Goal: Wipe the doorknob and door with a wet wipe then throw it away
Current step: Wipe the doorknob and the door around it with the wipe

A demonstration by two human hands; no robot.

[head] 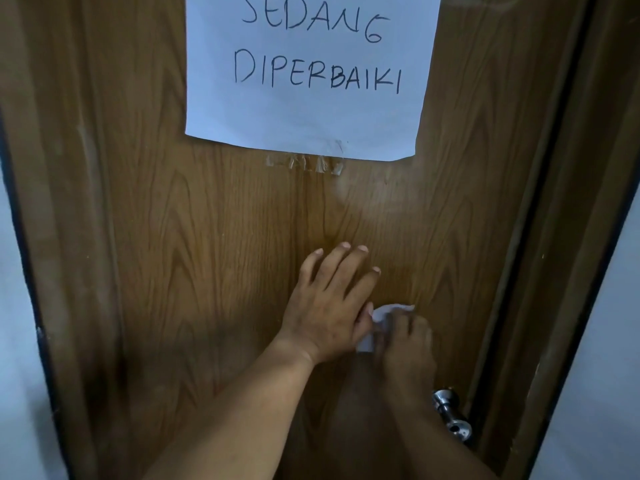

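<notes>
Right hand (407, 344) clutches the wipe (381, 318) against the door (207, 254); left hand (329, 303) lies flat, fingers spread, touching it. Knob (452, 414) below right, near the door's edge.

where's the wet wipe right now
In the head view the wet wipe sits low and right of centre against the door, bunched between the left hand and right hand, above the doorknob.

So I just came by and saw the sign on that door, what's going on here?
A person is cleaning the wooden door. The left hand lies flat on it, while the right hand presses a white wet wipe against the panel, above the metal doorknob. The paper sign hangs taped higher up.
</notes>
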